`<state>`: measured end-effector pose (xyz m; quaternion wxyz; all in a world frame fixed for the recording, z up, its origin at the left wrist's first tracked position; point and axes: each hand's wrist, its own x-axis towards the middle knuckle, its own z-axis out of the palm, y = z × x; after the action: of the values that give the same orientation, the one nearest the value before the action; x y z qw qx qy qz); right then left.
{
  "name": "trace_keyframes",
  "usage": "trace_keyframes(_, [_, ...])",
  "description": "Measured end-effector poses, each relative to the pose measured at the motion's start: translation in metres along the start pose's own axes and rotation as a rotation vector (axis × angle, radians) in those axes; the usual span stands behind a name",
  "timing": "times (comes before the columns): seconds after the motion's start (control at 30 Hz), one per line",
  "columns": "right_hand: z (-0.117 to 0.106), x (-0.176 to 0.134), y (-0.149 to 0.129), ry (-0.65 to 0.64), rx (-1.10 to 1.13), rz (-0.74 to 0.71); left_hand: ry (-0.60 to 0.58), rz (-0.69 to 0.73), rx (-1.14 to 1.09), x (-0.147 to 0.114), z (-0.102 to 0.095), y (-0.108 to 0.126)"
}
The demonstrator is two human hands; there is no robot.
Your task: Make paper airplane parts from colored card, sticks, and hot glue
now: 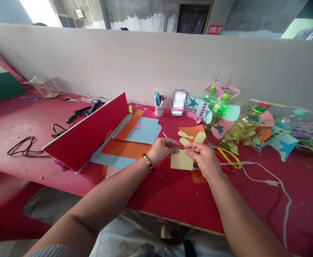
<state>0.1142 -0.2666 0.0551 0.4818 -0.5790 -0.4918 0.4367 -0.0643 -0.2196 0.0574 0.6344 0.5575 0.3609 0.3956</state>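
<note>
I count two hands [203, 159], one pale yellow sheet [181, 161] and one beaded bracelet [148, 162]. On the desk [172, 200] I see one pen cup [160, 111], one upright red divider [92, 134] at left and at least four bottles [238, 131] at right.

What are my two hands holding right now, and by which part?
A piece of pale yellow paper, held by its upper edge: the left hand toward its left end, the right hand toward its right.

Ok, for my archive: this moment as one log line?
left hand: holds yellow paper | right hand: holds yellow paper | beyond: yellow cutouts
</note>
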Motion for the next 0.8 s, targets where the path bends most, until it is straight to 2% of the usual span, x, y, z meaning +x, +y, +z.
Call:
trace_keyframes(0.23, [0.0005, -0.0035, -0.0032, -0.004, -0.058, 0.111, -0.002, -0.006, -0.021, 0.0017, -0.0012, -0.0021])
trace_keyframes(0.6, [-0.0013, 0.0032, 0.0028, -0.026, -0.006, -0.022, -0.031, 0.0, 0.08, 0.0015, -0.0023, -0.003])
trace_keyframes(0.8, [0.0007, -0.003, -0.0022, 0.017, -0.118, 0.044, -0.015, 0.016, 0.121, 0.0016, -0.0016, -0.0034])
